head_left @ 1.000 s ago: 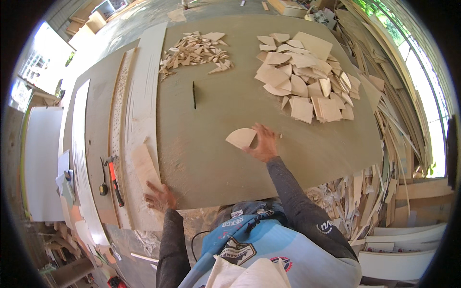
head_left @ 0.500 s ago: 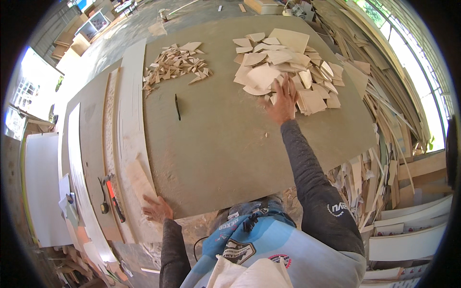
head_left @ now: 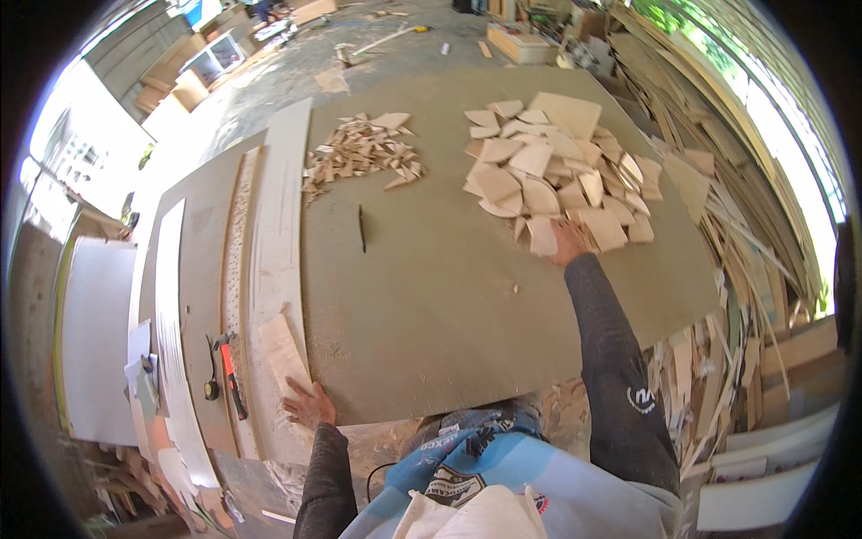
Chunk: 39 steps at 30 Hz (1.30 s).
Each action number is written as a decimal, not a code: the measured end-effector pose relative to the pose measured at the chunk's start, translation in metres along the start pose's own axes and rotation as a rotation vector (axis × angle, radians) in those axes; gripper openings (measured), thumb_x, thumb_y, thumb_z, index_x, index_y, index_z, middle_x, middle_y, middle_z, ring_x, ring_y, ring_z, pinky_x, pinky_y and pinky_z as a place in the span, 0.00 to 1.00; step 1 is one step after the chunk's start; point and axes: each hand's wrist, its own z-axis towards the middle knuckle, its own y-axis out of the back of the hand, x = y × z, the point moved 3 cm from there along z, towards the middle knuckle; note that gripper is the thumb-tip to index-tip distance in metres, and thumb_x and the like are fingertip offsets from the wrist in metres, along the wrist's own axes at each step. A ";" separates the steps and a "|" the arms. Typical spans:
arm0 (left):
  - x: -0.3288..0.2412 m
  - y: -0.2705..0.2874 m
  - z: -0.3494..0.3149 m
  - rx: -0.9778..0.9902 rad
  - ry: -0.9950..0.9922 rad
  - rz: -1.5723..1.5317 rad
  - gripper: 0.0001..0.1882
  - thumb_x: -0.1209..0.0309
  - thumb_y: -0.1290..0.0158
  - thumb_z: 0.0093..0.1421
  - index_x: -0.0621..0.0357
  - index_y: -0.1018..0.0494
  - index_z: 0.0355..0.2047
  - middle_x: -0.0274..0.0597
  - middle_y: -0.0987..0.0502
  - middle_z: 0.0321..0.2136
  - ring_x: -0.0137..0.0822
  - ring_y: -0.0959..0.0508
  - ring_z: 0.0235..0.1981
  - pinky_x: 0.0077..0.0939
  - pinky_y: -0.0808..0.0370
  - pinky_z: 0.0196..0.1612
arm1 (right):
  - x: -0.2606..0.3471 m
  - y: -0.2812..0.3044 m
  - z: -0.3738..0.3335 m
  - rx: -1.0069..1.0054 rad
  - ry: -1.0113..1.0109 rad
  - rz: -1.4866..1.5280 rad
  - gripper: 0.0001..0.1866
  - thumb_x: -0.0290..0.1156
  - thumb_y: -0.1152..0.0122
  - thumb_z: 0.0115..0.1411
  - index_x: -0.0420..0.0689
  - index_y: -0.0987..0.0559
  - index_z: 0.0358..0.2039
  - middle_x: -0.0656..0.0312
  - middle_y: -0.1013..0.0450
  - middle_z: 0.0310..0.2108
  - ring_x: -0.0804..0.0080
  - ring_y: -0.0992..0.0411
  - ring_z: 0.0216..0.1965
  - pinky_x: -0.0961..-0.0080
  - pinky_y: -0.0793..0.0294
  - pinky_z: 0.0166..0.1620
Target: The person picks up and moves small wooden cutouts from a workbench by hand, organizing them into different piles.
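Note:
A heap of flat, pale cut wood pieces [head_left: 530, 160] lies on the big greenish-brown board [head_left: 431, 314], toward its far right. At the heap's near edge my right hand [head_left: 571, 242] is closed on a light, squarish wood piece [head_left: 542, 236]; the thumb is hard to see. My left hand [head_left: 310, 403] rests with spread fingers on the end of a short wood strip [head_left: 284, 349] at the board's near left corner. A smaller heap of thin wood offcuts [head_left: 359, 153] sits farther off to the left. Between the heaps and me lies a dark pen [head_left: 362, 228].
Left of the board run long pale planks [head_left: 278, 198]. A hammer with a red handle [head_left: 232, 375] and a tape measure [head_left: 211, 390] lie there. Stacked timber and scrap strips [head_left: 718, 144] crowd the right side. A wooden box [head_left: 521, 43] stands on the floor beyond.
The whole view has shifted, so the scene sits lower and farther right. My right hand has drawn from the heap's top to its near edge. My left hand stays on the strip.

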 end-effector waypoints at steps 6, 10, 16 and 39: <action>-0.003 -0.005 -0.003 -0.003 -0.009 -0.026 0.42 0.46 0.54 0.70 0.35 0.61 0.77 0.72 0.55 0.72 0.67 0.51 0.73 0.67 0.52 0.71 | 0.009 0.021 0.004 -0.082 -0.037 0.204 0.59 0.60 0.18 0.30 0.45 0.27 0.63 0.49 0.21 0.48 0.49 0.29 0.56 0.45 0.40 0.63; 0.006 -0.003 -0.005 0.001 0.039 -0.002 0.43 0.46 0.54 0.69 0.34 0.62 0.77 0.71 0.55 0.72 0.67 0.52 0.74 0.66 0.53 0.72 | 0.099 0.045 -0.013 -0.153 -0.016 0.471 0.63 0.74 0.24 0.31 0.43 0.26 0.63 0.48 0.21 0.48 0.49 0.26 0.53 0.44 0.37 0.60; -0.001 -0.006 -0.004 -0.007 0.022 -0.040 0.43 0.46 0.52 0.68 0.34 0.61 0.77 0.71 0.55 0.73 0.67 0.51 0.73 0.66 0.54 0.72 | 0.209 -0.008 -0.030 0.021 -0.051 0.532 0.61 0.83 0.35 0.35 0.41 0.21 0.56 0.45 0.21 0.46 0.47 0.27 0.52 0.46 0.37 0.59; -0.003 -0.003 -0.004 -0.024 0.016 -0.044 0.45 0.47 0.49 0.66 0.38 0.58 0.77 0.73 0.51 0.70 0.68 0.48 0.72 0.67 0.51 0.71 | 0.271 -0.027 -0.020 0.201 0.577 0.370 0.40 0.35 0.28 0.36 0.48 0.27 0.56 0.49 0.45 0.70 0.48 0.45 0.70 0.46 0.46 0.70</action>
